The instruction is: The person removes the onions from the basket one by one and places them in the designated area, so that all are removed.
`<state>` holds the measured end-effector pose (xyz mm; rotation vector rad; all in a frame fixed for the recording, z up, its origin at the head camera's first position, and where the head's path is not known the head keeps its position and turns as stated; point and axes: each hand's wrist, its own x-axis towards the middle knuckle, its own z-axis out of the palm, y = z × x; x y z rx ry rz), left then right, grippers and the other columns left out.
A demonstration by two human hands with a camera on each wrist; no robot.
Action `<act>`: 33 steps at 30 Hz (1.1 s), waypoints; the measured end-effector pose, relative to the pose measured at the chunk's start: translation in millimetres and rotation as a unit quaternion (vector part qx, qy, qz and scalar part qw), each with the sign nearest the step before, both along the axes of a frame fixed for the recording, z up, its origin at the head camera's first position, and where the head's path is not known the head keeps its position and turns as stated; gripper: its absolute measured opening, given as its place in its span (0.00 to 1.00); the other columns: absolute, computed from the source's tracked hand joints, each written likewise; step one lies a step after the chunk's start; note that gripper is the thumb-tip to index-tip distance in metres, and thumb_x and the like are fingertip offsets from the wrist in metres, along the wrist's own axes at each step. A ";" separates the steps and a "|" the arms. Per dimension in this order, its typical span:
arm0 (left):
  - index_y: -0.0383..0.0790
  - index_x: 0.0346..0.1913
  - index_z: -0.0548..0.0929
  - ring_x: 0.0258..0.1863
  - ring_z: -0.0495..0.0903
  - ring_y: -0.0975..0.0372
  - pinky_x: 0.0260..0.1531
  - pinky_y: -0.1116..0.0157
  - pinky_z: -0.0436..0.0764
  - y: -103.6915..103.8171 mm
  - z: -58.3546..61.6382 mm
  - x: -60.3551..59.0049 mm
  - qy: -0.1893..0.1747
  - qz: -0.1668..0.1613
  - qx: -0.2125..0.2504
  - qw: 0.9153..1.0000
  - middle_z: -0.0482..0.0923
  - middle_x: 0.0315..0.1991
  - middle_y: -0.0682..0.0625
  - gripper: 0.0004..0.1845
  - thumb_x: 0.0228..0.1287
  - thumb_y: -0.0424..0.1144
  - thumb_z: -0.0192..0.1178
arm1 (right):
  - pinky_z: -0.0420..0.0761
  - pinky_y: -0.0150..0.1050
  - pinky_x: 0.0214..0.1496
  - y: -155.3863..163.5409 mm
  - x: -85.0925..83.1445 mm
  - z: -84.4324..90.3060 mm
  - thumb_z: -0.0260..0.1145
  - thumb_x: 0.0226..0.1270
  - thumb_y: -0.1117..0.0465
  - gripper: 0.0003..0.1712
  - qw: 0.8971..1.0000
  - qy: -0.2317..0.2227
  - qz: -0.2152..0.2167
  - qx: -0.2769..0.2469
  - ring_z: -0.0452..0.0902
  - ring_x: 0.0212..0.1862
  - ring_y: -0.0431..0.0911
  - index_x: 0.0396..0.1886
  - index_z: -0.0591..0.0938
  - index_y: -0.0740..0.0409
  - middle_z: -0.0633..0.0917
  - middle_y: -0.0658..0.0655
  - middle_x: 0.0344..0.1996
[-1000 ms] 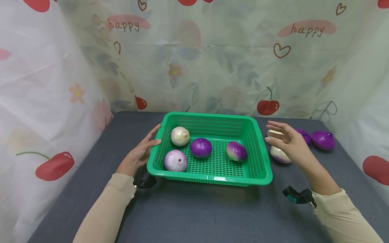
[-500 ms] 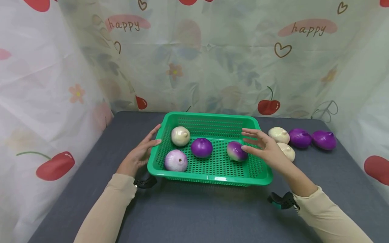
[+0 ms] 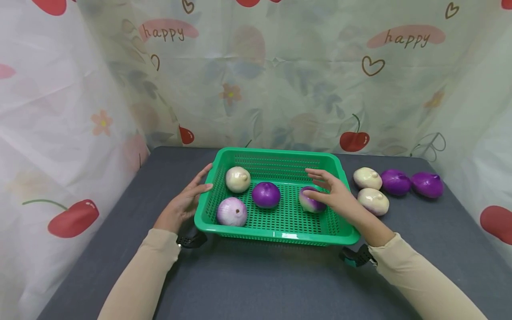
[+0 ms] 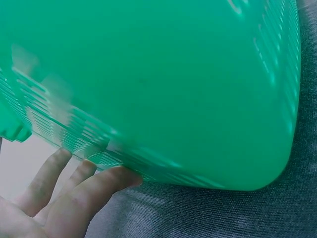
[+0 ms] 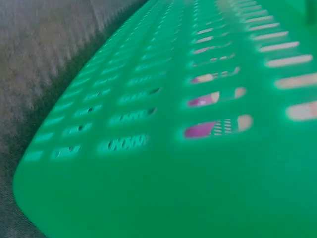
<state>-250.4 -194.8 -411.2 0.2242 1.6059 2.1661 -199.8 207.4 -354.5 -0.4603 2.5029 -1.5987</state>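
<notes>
A green slotted plastic basket (image 3: 280,240) holds a pale onion (image 3: 238,179), a lilac-white onion (image 3: 232,212), a deep purple onion (image 3: 266,195) and a purple-and-white onion (image 3: 309,205). My left hand (image 3: 185,205) rests against the basket's left side, its fingers extended along the wall; in the left wrist view the fingertips (image 4: 126,178) meet the slotted side. My right hand (image 3: 334,195) reaches over the right rim, thumb overlapping the purple-and-white onion and fingers spread beyond it. Through the slots, the right wrist view shows only bits of purple onion (image 5: 199,130).
On the dark grey table (image 3: 260,284), right of the basket, lie two cream onions (image 3: 367,178) and two purple onions (image 3: 427,185). A printed curtain (image 3: 272,102) hangs behind and along both sides.
My right hand has moved left from above the onions on the table, over the basket's rim and down to the purple-and-white onion. My left hand and the basket have stayed put.
</notes>
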 end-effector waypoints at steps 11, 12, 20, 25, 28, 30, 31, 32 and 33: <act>0.64 0.77 0.46 0.55 0.76 0.57 0.45 0.58 0.82 -0.1 0.0 -0.3 -0.005 0.000 0.002 1.000 0.53 0.70 0.44 0.37 0.74 0.33 0.48 | 0.60 0.63 0.69 -3.1 -13.8 -6.5 0.65 0.67 0.51 0.39 0.998 -0.049 0.007 0.034 0.48 0.74 0.65 0.74 0.61 0.52 0.58 0.64 0.73; 0.64 0.77 0.46 0.55 0.76 0.57 0.45 0.58 0.82 -0.1 0.0 -0.2 -0.005 0.000 0.002 1.000 0.53 0.70 0.45 0.37 0.74 0.33 0.48 | 0.60 0.63 0.68 -3.5 -14.0 -6.7 0.65 0.67 0.52 0.39 0.998 -0.053 0.009 0.040 0.47 0.74 0.65 0.74 0.61 0.52 0.58 0.65 0.73; 0.65 0.77 0.46 0.54 0.76 0.57 0.45 0.58 0.81 -0.3 -1.0 -0.7 -0.004 0.000 -0.004 1.000 0.52 0.70 0.45 0.37 0.75 0.33 0.47 | 0.69 0.58 0.64 -8.4 -13.7 -11.7 0.66 0.66 0.59 0.35 0.991 -0.016 0.040 0.129 0.59 0.69 0.65 0.70 0.66 0.62 0.68 0.68 0.67; 0.65 0.77 0.46 0.55 0.76 0.57 0.46 0.58 0.81 0.0 -0.5 -0.3 -0.006 0.001 -0.008 1.000 0.51 0.71 0.44 0.36 0.75 0.33 0.46 | 0.72 0.56 0.61 -10.9 -12.1 -13.3 0.69 0.63 0.59 0.34 0.986 0.008 0.065 0.154 0.65 0.65 0.62 0.67 0.70 0.64 0.73 0.67 0.62; 0.66 0.77 0.46 0.56 0.75 0.56 0.46 0.58 0.81 0.1 0.5 0.3 -0.007 0.001 -0.008 1.000 0.49 0.73 0.43 0.36 0.75 0.32 0.45 | 0.75 0.53 0.57 -11.6 -10.1 -13.1 0.70 0.62 0.58 0.34 0.983 0.006 0.086 0.161 0.66 0.63 0.61 0.65 0.72 0.64 0.73 0.67 0.60; 0.66 0.77 0.46 0.57 0.74 0.56 0.46 0.57 0.81 0.4 1.3 0.8 -0.007 0.000 -0.008 1.000 0.47 0.74 0.42 0.36 0.75 0.32 0.45 | 0.76 0.52 0.56 -11.6 -8.9 -13.4 0.70 0.62 0.57 0.34 0.981 0.001 0.099 0.165 0.65 0.62 0.60 0.65 0.72 0.63 0.71 0.67 0.61; 0.66 0.77 0.45 0.57 0.74 0.56 0.46 0.57 0.81 0.4 1.7 1.1 -0.006 0.000 -0.009 1.000 0.46 0.74 0.42 0.36 0.75 0.32 0.45 | 0.76 0.52 0.55 -11.9 -8.2 -13.2 0.71 0.61 0.57 0.34 0.981 -0.003 0.102 0.167 0.64 0.62 0.60 0.65 0.72 0.62 0.70 0.66 0.61; 0.66 0.77 0.45 0.57 0.74 0.55 0.46 0.57 0.81 0.6 2.1 1.3 -0.006 -0.001 -0.009 1.000 0.46 0.74 0.42 0.36 0.75 0.32 0.45 | 0.76 0.52 0.56 -12.0 -7.8 -13.2 0.71 0.61 0.56 0.34 0.980 -0.007 0.103 0.171 0.63 0.62 0.60 0.65 0.73 0.61 0.69 0.66 0.61; 0.65 0.77 0.45 0.57 0.73 0.55 0.46 0.57 0.81 0.7 2.4 1.4 -0.006 -0.001 -0.009 1.000 0.46 0.74 0.42 0.36 0.75 0.32 0.44 | 0.75 0.52 0.55 -12.2 -7.4 -13.1 0.71 0.60 0.56 0.34 0.979 -0.011 0.106 0.173 0.63 0.62 0.60 0.65 0.73 0.61 0.68 0.67 0.62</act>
